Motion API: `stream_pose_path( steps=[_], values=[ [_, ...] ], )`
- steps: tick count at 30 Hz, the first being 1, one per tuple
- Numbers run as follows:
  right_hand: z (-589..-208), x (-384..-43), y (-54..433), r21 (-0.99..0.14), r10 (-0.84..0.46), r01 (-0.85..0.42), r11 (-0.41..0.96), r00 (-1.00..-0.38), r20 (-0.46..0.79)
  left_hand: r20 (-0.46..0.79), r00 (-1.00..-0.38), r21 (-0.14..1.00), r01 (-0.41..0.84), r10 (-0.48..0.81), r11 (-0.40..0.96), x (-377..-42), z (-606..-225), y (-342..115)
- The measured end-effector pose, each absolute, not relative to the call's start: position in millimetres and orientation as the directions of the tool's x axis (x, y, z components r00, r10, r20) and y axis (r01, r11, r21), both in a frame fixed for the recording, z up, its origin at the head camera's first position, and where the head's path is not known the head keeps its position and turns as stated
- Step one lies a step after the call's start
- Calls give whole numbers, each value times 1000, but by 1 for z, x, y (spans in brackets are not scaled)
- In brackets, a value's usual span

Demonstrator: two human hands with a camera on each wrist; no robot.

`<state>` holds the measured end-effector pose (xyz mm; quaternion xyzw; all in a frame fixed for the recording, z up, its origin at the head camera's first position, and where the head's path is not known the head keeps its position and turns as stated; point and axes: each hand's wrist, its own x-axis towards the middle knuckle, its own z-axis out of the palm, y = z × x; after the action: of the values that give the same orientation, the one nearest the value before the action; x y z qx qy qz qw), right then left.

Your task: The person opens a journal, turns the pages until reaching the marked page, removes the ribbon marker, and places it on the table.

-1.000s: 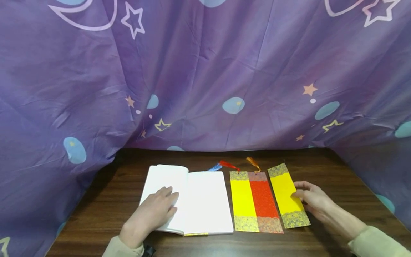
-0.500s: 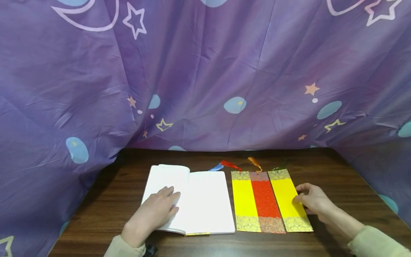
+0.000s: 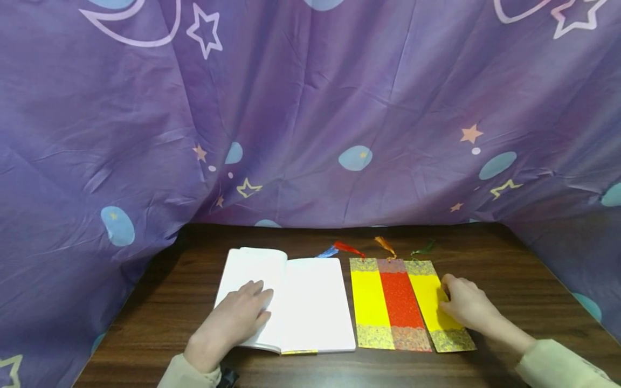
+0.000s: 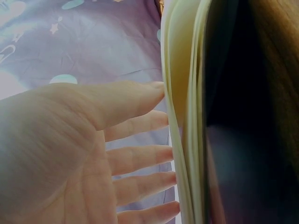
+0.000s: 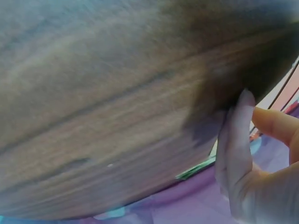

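Note:
An open notebook with blank white pages lies on the table. My left hand rests on its left page, fingers spread and fairly straight. In the left wrist view the thumb touches the edge of the curved pages. Right of the notebook lie a yellow bookmark and a red bookmark, side by side. Another yellow bookmark, slightly slanted, lies beside the red one. My right hand pinches its right edge between thumb and fingers; the hand hides part of that edge.
Blue, red, orange and green tassels lie above the notebook and bookmarks. A yellow strip shows under the notebook's front edge. A purple patterned curtain hangs behind the dark wooden table.
The right yellow bookmark has come down towards me and now lies closer along the red one. My right hand has shifted with it, its fingers further over the edge. The left hand stays put.

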<state>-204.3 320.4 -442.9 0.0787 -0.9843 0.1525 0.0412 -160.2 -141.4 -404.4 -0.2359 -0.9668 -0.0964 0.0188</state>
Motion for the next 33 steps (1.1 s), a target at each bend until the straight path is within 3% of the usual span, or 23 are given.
stream_pose_path(
  steps=[12,19,33],
  values=[
    [-427,-210,310,-104,-152,-144,984,-985,-76,93,-887,177,462,452,869,-161,-405,-141],
    [-406,-207,290,-60,-196,-196,979,-981,12,92,-888,184,460,450,869,-159,-405,-142],
    [-387,-195,207,-303,-249,-273,913,-962,115,46,-900,194,433,433,880,-160,-405,-140]
  ],
)
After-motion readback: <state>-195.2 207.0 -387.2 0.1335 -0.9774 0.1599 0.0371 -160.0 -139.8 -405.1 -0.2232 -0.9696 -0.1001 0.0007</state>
